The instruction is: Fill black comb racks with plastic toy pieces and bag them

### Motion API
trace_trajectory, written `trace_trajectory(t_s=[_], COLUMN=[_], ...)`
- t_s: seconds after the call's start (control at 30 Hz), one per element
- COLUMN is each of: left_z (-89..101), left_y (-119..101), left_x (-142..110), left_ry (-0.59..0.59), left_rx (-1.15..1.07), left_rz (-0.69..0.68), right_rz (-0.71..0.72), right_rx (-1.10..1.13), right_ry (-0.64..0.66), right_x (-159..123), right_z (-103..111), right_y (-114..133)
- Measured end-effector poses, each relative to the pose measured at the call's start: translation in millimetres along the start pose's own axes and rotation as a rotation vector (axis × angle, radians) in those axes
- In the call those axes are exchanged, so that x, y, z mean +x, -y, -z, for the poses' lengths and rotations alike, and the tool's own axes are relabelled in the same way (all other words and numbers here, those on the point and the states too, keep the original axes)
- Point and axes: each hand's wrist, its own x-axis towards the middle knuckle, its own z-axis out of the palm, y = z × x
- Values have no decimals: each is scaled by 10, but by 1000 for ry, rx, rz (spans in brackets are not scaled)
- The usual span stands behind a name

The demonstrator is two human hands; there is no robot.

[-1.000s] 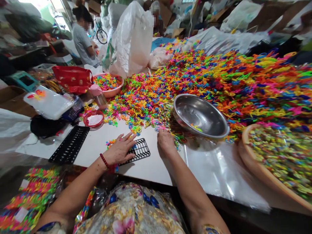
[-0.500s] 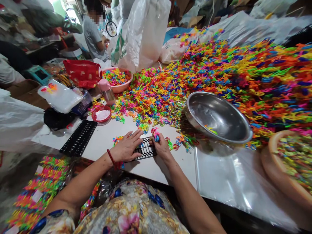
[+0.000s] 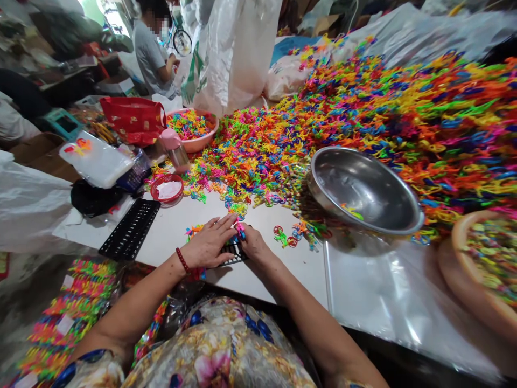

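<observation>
My left hand (image 3: 210, 243) lies flat, fingers stretched out, on a small black plastic grid tray (image 3: 230, 254) on the white table (image 3: 258, 269). My right hand (image 3: 251, 243) sits over the tray's right part, fingers pinched on small pink and blue plastic pieces (image 3: 240, 231). A few loose coloured pieces (image 3: 287, 237) lie just right of my hands. A huge heap of bright plastic pieces (image 3: 363, 108) covers the table beyond.
A steel bowl (image 3: 363, 189) leans on the heap at right, a clear plastic sheet (image 3: 388, 291) below it. A longer black grid tray (image 3: 130, 228), a red basket (image 3: 167, 189), a pink bowl (image 3: 194, 129) and white sacks (image 3: 234, 54) stand left and behind. Another person (image 3: 151, 48) works at the far left.
My right hand came back from the heap with a few pieces and moved left onto the black tray. My left hand stayed on the tray.
</observation>
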Motion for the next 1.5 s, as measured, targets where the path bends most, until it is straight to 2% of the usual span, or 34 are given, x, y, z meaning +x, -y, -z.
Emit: trace_trajectory(t_s=[0.17,0.3,0.37,0.47,0.6,0.7,0.77,0.87,0.93,1.0,1.13,1.2,1.33,1.5], left_z=[-3,-30,-55,-84,-84,-71,-65,-59,-57,-56,-56,-53,-39,-15], left_y=[-3,1,5,9,4,3,7,21,32,43,56,55,44,29], left_x=[4,9,11,8,2,3,5,7,8,9,10,10,10,18], left_ry=[17,3,1,-12,-16,-15,-14,-9,-3,4,18,19,22,34], left_rx=[-20,23,60,86,84,83,77,61,51,45,43,42,33,26], left_rz=[18,-2,-3,-1,-13,-24,-31,-40,-44,-46,-45,-44,-42,-38], right_rz=[113,92,95,51,-272,-431,-447,-434,-423,-404,-286,-206,-131,-59], right_rx=[36,25,7,-145,-650,-907,-969,-944,-818,-589,-60,90,138,41], right_ry=[27,10,4,-87,-313,-297,-244,-254,-300,-312,-241,-225,-198,-54], right_x=[-8,5,-26,-192,-556,-763,-818,-771,-672,-540,-265,-152,-36,-23], right_z=[-46,-87,-21,276,889,1213,1291,1230,1100,914,468,279,103,169], right_y=[-71,-51,-35,-80,-316,-501,-568,-557,-476,-344,-55,26,39,9])
